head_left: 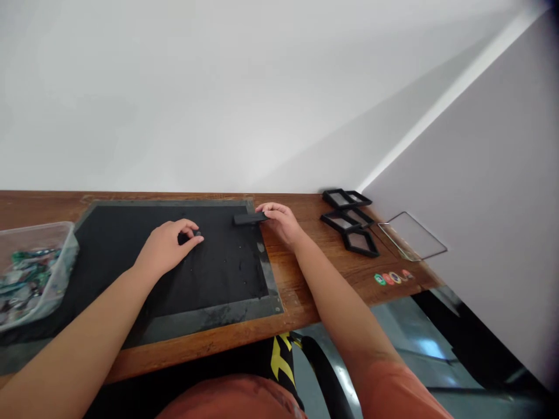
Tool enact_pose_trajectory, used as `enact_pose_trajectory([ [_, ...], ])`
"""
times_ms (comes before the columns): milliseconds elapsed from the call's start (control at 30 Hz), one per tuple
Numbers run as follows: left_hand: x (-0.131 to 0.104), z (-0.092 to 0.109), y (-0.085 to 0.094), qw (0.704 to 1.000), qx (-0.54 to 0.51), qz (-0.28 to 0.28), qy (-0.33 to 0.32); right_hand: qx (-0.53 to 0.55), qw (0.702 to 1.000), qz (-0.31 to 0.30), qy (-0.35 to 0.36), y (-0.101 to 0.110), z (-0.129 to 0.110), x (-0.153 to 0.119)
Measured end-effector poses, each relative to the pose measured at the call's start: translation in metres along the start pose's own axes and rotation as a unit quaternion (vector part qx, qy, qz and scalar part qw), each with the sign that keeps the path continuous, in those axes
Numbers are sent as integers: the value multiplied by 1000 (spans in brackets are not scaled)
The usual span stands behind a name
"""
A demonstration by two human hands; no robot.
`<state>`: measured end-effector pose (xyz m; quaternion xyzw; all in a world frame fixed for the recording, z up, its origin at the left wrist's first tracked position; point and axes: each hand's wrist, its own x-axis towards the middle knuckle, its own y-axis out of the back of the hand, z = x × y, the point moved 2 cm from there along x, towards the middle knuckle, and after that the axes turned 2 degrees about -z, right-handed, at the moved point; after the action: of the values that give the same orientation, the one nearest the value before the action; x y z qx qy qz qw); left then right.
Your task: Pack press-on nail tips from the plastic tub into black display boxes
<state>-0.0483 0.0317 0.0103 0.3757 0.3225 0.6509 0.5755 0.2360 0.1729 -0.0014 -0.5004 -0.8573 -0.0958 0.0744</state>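
Note:
My left hand rests on the black mat, its fingertips pinched on a small dark piece that I cannot make out. My right hand lies at the mat's far right corner and grips one end of a flat black bar. The bar lies along the mat's back edge, pointing left. Both forearms reach in from the bottom of the view.
The mat sits on a brown wooden table against a white wall. A clear plastic tub of green and white bits stands at the left. Several black square frames, a clear sheet and round coloured stickers lie at the right.

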Motion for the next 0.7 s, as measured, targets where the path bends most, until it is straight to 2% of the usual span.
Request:
enact_pose_trajectory([
  [67,1,-3,-1,1000,4,-19,1,112,991,-65,-23,-8,-5,-4],
  [167,-1,-1,2,1000,18,-4,-22,163,978,-121,-41,-16,-11,-10],
  [267,-10,15,4,995,-2,28,-96,180,974,-131,-32,-21,-17,-13],
  [367,-21,35,-1,985,-76,-3,-155,179,975,-133,-15,-28,-22,-15],
  [533,-30,54,-19,973,-136,-100,-158,170,972,-163,-7,-43,-32,-23],
  [700,-35,56,-21,960,-206,-98,-163,161,973,-165,-8,-52,-40,-31],
])
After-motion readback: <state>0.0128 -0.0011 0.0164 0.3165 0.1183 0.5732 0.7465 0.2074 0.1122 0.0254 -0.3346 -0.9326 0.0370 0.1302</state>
